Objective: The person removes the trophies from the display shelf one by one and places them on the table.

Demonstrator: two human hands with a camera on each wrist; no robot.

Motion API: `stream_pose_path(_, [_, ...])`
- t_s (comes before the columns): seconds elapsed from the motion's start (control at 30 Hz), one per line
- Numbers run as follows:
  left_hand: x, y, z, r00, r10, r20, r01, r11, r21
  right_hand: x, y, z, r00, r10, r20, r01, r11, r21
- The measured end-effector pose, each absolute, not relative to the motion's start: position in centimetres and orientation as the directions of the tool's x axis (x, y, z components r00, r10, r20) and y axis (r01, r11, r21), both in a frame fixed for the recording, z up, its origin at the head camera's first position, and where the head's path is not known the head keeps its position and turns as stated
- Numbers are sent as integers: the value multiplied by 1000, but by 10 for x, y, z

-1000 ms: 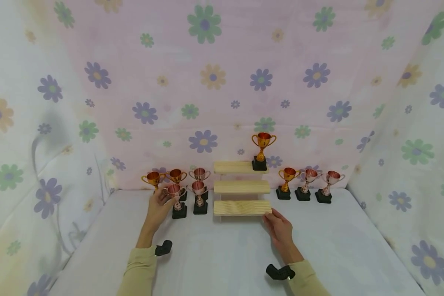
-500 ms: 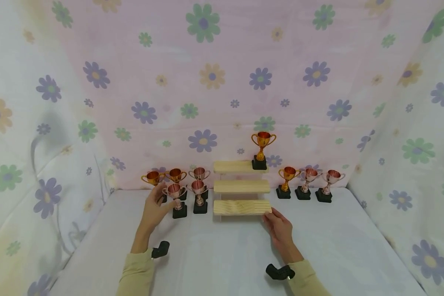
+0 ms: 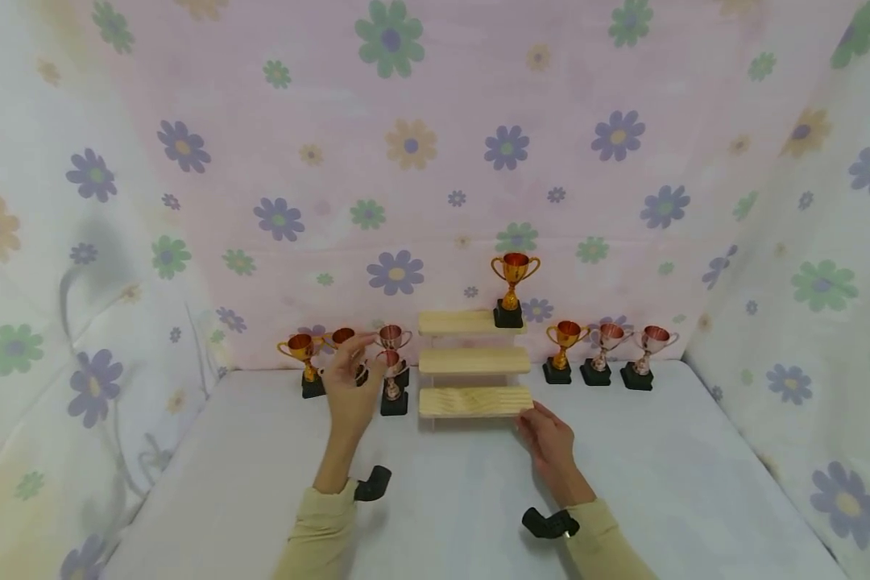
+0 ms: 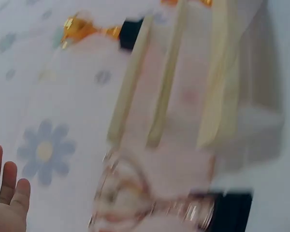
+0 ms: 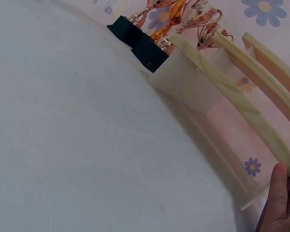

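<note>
My left hand (image 3: pixel 351 395) is beside the front rose-gold trophy cup (image 3: pixel 393 395), thumb and fingers spread near its bowl; contact cannot be told. In the left wrist view the fingers (image 4: pixel 9 198) are apart from this trophy, which looks blurred. The hand hides part of the trophies behind it. My right hand (image 3: pixel 547 447) grips the right end of the lowest shelf of a three-step wooden display stand (image 3: pixel 474 401), thumb on the edge. A gold trophy (image 3: pixel 510 290) stands upright on the top step's right end.
Left of the stand are gold trophies (image 3: pixel 306 362) and a rear rose-gold trophy (image 3: pixel 391 334). To the right stand a gold trophy (image 3: pixel 565 350) and two rose-gold trophies (image 3: pixel 603 354), in a row. A flowered cloth (image 3: pixel 449 161) hangs behind the white table (image 3: pixel 449 499).
My left hand has moved right, from the front-left rose-gold trophy to the one closer to the stand. My right hand keeps its hold on the stand. The view has tilted slightly.
</note>
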State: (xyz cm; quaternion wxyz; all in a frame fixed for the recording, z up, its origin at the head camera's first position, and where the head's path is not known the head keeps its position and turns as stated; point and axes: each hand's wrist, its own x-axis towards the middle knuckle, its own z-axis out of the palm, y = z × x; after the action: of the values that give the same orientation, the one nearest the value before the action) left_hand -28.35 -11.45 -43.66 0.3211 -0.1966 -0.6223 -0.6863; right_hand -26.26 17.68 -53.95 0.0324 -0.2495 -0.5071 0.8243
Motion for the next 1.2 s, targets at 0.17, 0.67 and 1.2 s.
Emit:
stream_pose_path(0.17, [-288,-61,-436,-738,-126,663,672,-51,739,-264,179,-536,-870,303,-389,207,-490,-846])
stream_pose_path(0.67, [-372,30,-371,-847,124,518,515,-57,855,-263,179,-538,-867,322,-380,175,-517,-838])
stream_pose_path(1.2, [-387,71,-353,-913,114,392,404,123,906,-263,180,-540,-871,313,-379,184,-507,-842])
